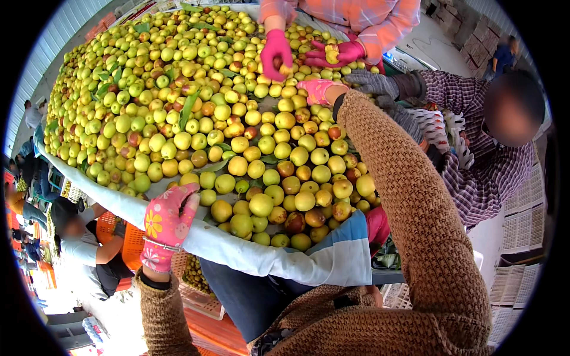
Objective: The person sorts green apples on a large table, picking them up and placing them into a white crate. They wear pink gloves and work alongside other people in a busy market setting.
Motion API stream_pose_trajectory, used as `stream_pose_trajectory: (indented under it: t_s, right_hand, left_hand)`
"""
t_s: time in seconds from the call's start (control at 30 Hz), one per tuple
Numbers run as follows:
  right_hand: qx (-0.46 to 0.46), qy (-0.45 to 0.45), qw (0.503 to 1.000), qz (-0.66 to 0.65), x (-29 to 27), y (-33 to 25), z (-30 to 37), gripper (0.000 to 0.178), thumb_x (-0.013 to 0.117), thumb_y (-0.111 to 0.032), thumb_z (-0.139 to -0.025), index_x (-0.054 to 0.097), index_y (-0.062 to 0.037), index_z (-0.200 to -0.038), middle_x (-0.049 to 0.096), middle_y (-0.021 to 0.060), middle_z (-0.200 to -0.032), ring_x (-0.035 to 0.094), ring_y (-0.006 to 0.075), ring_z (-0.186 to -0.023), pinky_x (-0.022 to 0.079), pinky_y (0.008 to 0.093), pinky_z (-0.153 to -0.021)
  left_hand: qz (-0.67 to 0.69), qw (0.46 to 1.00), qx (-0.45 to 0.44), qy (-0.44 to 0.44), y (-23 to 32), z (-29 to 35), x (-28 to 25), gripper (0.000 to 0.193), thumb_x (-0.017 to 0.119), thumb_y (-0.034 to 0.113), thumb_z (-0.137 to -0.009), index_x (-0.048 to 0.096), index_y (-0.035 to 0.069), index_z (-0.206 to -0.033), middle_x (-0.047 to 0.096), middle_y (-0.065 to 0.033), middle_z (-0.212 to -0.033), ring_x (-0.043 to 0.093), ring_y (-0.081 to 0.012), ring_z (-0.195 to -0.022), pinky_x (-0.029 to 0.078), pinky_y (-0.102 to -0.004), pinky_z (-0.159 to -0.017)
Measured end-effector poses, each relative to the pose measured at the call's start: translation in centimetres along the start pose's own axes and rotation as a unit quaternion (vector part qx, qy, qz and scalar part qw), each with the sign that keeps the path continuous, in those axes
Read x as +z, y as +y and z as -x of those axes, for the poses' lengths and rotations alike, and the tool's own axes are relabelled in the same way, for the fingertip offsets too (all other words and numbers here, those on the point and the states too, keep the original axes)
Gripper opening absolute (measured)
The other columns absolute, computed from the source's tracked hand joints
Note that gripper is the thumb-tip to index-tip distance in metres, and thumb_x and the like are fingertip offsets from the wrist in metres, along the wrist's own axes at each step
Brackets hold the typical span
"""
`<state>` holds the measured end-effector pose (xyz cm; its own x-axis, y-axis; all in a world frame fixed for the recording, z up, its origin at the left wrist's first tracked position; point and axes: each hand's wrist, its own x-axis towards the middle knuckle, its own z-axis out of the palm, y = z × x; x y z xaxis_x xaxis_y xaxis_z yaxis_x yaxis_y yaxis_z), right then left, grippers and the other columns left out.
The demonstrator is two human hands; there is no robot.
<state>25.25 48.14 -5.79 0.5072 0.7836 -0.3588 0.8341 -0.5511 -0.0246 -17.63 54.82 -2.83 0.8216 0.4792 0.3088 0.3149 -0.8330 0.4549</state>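
Note:
A broad heap of yellow-green jujubes (261, 204), some blotched reddish brown, covers a cloth-lined table. My left hand (166, 225), in a pink flower-print glove, is at the table's near left rim, beside the fruit. Its fingers bend to the right with a gap to the thumb, and I see nothing held. Across the heap stretches my right arm in a brown knitted sleeve. My right hand (320, 92), also in a pink glove, lies over the jujubes at the far side, fingers pointing left and apart; their tips are partly hidden.
A pale blue and white cloth (255, 255) hangs over the near rim. Opposite, a co-worker's magenta-gloved hands (277, 56) handle fruit. At right, another person's grey-gloved hand (374, 83) is close to mine, near white foam netting (433, 127). Orange crates (133, 246) stand at left.

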Motion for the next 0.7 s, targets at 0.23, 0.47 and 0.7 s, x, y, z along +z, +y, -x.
stream_pose_trajectory:
  t_s: [0.23,0.47,0.7]
  right_hand:
    - [-0.089,0.216,0.954,-0.186,4.7,4.2,-1.3,0.064,0.068,-0.041,-0.078,0.048,-0.0112,-0.131,0.063,0.0136,-0.109,0.064,0.0272,-0.093,0.052,0.0411,-0.076]
    - [-0.075,0.021,0.848,-0.524,0.0,-3.4,8.7,0.060,0.064,-0.054,-0.080,0.054,-0.0085,-0.118,0.060,0.0040,-0.095,0.056,0.0111,-0.065,0.040,0.0243,-0.047]
    - [-0.159,-0.017,0.976,-0.146,2.9,-6.2,3.8,0.067,0.065,-0.053,-0.078,0.051,-0.0104,-0.129,0.058,0.0109,-0.121,0.058,0.0265,-0.100,0.047,0.0410,-0.084]
  left_hand:
    - [0.015,1.000,0.014,0.009,-0.2,-0.4,0.0,0.016,0.062,0.015,-0.084,0.067,0.007,-0.097,0.066,-0.0176,-0.085,0.064,-0.0355,-0.076,0.050,-0.0414,-0.066]
    - [0.008,1.000,0.004,0.012,-0.4,0.3,-0.2,0.016,0.062,0.017,-0.084,0.068,0.008,-0.096,0.066,-0.0179,-0.086,0.064,-0.0356,-0.076,0.050,-0.0413,-0.065]
    - [0.007,1.000,-0.005,-0.002,-0.6,-0.2,-0.1,0.018,0.062,0.020,-0.085,0.068,0.008,-0.097,0.067,-0.0176,-0.088,0.065,-0.0348,-0.078,0.051,-0.0409,-0.066]
